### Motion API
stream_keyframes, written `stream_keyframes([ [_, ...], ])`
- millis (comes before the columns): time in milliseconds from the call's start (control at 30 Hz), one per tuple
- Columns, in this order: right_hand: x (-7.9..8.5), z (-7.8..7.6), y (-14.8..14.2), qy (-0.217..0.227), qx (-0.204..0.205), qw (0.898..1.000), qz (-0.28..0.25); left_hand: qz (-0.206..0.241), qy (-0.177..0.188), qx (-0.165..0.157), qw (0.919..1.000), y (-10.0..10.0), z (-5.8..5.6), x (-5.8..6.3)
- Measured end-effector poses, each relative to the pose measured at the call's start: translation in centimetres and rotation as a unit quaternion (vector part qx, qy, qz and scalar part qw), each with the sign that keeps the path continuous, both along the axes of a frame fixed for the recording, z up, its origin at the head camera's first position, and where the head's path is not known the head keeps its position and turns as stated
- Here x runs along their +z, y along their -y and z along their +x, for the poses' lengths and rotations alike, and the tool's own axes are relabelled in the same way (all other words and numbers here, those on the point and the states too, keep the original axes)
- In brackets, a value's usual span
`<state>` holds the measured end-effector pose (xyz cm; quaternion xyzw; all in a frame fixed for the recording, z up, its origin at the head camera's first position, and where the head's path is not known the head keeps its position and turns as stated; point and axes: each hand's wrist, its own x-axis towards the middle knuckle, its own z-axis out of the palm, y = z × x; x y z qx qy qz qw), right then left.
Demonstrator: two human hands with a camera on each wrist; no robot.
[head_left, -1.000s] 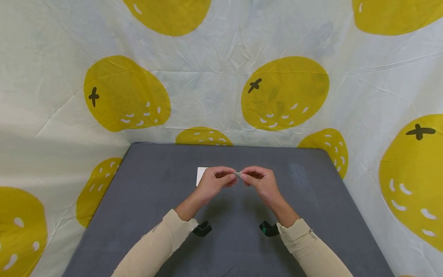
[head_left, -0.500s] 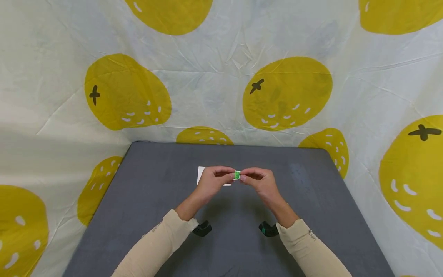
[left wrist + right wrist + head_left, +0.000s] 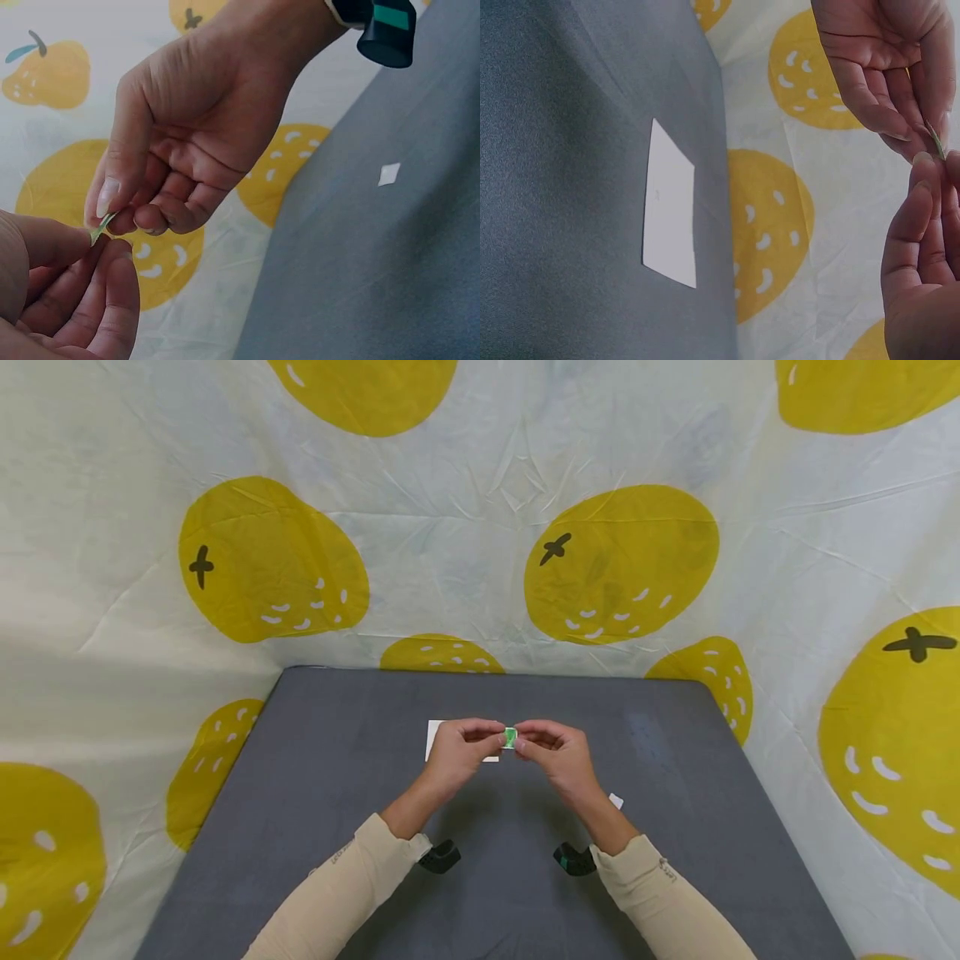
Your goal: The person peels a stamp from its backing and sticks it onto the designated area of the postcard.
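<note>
A thin, flat green square with a white border point(image 3: 510, 738), small and sticker-like, is held up over the table between both hands. My left hand point(image 3: 462, 750) pinches its left edge between thumb and fingers. At the opposite edge, the thumb and index finger of my right hand point(image 3: 561, 756) pinch it too. In the left wrist view the green square point(image 3: 101, 227) is seen nearly edge-on, with the right hand point(image 3: 187, 142) above and the left hand point(image 3: 82, 292) at lower left. From the right wrist it shows as a thin sliver between the fingertips.
A white rectangular card point(image 3: 671, 214) lies on the grey table point(image 3: 360, 710), partly behind the left hand in the head view. A small white piece point(image 3: 388, 175) lies on the table beside the right forearm. Patterned fabric point(image 3: 450, 568) hangs behind the table.
The square's pale side showed first; it has turned to show its green face. The right hand has shifted slightly left, uncovering the small white piece beside its forearm.
</note>
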<state>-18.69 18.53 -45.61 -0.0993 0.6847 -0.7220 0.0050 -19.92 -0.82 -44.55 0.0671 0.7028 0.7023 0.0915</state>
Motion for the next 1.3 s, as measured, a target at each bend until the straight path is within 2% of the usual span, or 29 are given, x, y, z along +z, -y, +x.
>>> stream_keyframes([
  [200,0.0,0.1,0.0,-0.001,-0.007,1.0,0.017,0.03,0.023,0.0,0.9993,0.1,0.0,-0.2],
  [433,-0.1,0.1,0.1,0.01,-0.013,0.999,0.032,0.043,0.036,-0.004,0.9984,0.3,-0.2,-0.4],
  [867,-0.2,-0.1,0.1,0.035,-0.006,0.998,0.043,0.034,0.05,-0.01,0.9981,0.7,-0.5,-0.5],
  [1000,-0.4,-0.1,0.1,0.052,-0.004,0.998,0.045,0.013,0.038,-0.015,0.9991,0.9,-0.3,-0.4],
  [1133,-0.5,0.1,0.2,0.06,-0.006,0.997,0.046,-0.045,0.0,-0.013,0.9989,1.1,0.1,-0.3],
  [1300,-0.4,0.0,0.4,0.059,-0.028,0.996,0.054,-0.144,-0.066,0.021,0.9871,1.5,0.2,-0.3],
])
